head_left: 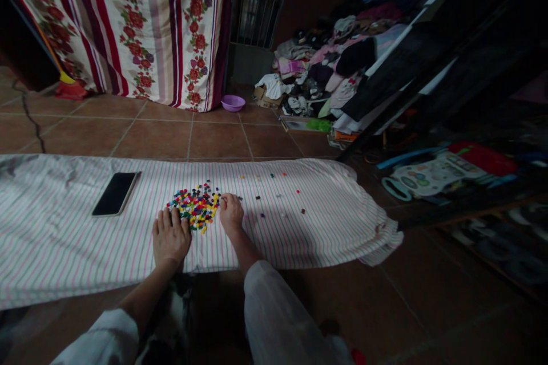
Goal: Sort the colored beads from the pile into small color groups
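Observation:
A pile of small, many-coloured square pieces [197,204] lies on the striped cloth [325,239] that covers the table. My left hand [171,238] rests flat at the pile's near left edge, its fingers stretched out. At the right edge of the pile is my right hand [232,212], fingers pinched together; whatever they hold is too small or hidden to make out. Further right, several single pieces are spread apart on the cloth, among them a brown one [303,211], a black one [258,198] and a red one [298,191].
A dark-screened phone [115,194] lies left of the pile. Beyond the table, a purple basin [233,103] sits on the tiled floor by a flowered curtain [158,28]. A heap of clothes [325,65] is at the back right. A red broom head [71,90] stands far left.

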Motion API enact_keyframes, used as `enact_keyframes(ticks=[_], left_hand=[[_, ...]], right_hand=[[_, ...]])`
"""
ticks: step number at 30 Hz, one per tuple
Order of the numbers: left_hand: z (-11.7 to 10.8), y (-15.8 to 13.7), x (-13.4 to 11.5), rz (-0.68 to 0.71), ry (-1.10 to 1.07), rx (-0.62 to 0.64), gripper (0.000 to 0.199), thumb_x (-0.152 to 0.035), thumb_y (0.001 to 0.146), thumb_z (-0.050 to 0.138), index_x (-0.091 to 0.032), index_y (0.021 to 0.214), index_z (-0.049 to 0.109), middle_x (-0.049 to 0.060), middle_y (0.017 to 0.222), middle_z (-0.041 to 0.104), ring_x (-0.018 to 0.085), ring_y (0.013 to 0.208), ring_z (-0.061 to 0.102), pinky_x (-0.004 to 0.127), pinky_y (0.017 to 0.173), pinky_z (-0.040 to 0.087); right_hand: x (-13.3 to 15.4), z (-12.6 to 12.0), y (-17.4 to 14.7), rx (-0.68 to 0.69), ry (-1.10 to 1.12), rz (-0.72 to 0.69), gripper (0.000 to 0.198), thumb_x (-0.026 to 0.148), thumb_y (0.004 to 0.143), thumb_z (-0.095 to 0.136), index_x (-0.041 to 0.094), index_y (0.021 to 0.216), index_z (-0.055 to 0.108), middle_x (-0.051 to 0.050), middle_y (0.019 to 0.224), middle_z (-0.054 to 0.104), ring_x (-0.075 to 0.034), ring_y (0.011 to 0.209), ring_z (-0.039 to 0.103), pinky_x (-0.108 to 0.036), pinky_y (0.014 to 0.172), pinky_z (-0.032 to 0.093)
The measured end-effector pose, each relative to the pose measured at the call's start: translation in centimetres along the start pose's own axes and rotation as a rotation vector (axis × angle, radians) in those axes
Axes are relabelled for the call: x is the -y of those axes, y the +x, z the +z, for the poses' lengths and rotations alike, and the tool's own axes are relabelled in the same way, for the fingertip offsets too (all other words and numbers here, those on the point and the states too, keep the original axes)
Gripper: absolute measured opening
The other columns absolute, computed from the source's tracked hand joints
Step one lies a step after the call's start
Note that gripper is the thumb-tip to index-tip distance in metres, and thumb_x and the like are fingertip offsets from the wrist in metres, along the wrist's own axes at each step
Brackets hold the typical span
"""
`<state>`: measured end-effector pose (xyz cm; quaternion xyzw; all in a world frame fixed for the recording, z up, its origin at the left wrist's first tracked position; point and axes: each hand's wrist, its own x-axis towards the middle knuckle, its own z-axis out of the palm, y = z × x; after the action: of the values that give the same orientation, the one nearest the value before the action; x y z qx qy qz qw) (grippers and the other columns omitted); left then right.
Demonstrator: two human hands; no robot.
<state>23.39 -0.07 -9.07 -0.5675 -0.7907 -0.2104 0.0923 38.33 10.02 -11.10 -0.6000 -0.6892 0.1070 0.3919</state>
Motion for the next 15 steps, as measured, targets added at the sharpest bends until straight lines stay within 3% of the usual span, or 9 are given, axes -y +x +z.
enact_keyframes(ticks=[15], left_hand=[[0.02, 0.07, 0.20, -0.020, -0.045, 0.008, 0.058, -0.038, 0.092, 0.024, -0.003, 0.132, 0.049, 0.023, 0.139, 0.047, 0.034, 0.137, 0.036, 0.052, 0.110, 0.031]], right_hand=[[-0.68, 0.16, -0.30, 0.006, 0.045, -0.008, 0.024, 0.014, 0.087, 0.044, 0.022, 0.102, 0.062, -0.004, 0.098, 0.068, -0.019, 0.093, 0.060, -0.028, 0.084, 0.044]])
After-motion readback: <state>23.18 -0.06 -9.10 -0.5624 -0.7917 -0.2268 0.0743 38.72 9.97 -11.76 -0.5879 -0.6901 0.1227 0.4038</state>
